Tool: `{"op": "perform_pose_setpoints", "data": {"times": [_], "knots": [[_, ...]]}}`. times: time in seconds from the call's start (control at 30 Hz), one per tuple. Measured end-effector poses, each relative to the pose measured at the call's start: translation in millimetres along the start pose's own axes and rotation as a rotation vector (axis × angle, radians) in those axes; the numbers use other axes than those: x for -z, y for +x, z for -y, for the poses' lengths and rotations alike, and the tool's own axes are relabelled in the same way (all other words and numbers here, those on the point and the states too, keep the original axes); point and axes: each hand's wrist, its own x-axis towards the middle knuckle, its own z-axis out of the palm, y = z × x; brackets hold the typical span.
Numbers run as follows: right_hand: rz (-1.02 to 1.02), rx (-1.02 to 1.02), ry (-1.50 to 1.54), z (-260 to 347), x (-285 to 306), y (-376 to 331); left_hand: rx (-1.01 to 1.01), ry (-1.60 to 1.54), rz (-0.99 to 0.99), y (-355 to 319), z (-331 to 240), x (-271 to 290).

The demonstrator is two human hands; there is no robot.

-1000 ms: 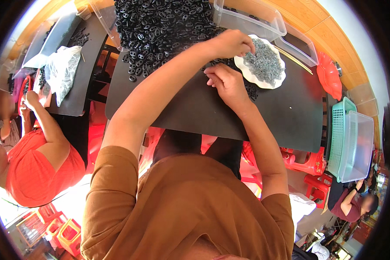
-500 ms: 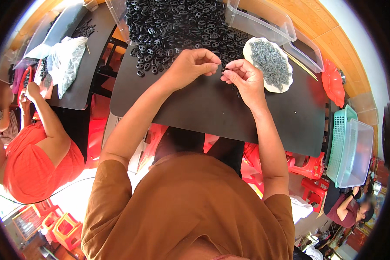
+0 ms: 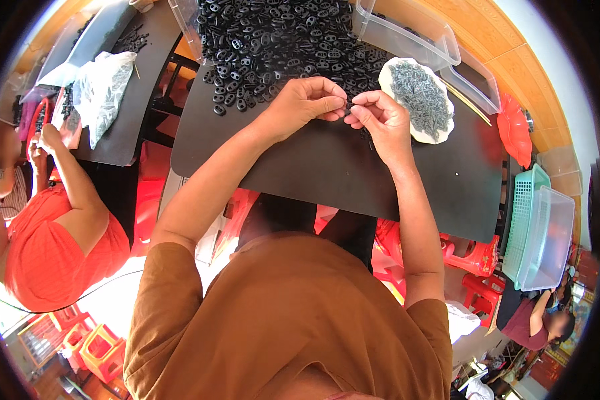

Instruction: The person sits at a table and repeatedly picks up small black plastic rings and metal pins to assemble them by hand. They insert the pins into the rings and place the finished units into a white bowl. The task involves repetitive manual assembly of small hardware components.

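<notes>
A small black part (image 3: 347, 107) is being pinched between the fingertips of the left hand (image 3: 305, 101) and the right hand (image 3: 378, 119), both closed on it where they are meeting above the far middle of the black table (image 3: 327, 177); the part itself is mostly being hidden by the fingers, so its shape cannot be told.

As to progress, a very large heap of black oval pieces (image 3: 280, 37) is being left spread over the far side of the table, while a white plate (image 3: 417, 99) heaped with small grey metal pieces is being kept just right of the right hand. No separate pile of finished pieces can be picked out, so by judgement most of the work is being left undone.

Around this, clear plastic tubs (image 3: 440, 57) are being kept at the far right, and a green basket (image 3: 523, 220) with a clear bin in it is being held at the table's right edge. To the left, a second dark table with a plastic bag (image 3: 100, 90) is being used by a person in orange (image 3: 53, 247). Red stools (image 3: 473, 257) are being kept beneath. The space between hands, heap and plate is not being blocked by anything.
</notes>
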Motion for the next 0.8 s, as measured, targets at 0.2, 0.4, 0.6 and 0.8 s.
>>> {"op": "perform_pose_setpoints", "data": {"times": [0.2, 0.4, 0.6, 0.8], "knots": [[-0.010, 0.090, -0.032, -0.7, -2.2, -0.6, 0.056, -0.192, -0.022, 0.5, 4.3, 2.3], [-0.031, 0.086, 0.039, 2.8, -6.9, -0.5, 0.091, -0.240, -0.029, 1.6, 8.3, -1.0], [-0.045, 0.117, 0.039, 4.0, -7.1, -1.1, 0.047, -0.136, -0.052, 2.0, 9.5, -2.2], [-0.054, 0.127, 0.018, 6.5, -6.7, -1.8, 0.027, -0.097, -0.072, 1.0, 7.7, -4.3]]}}
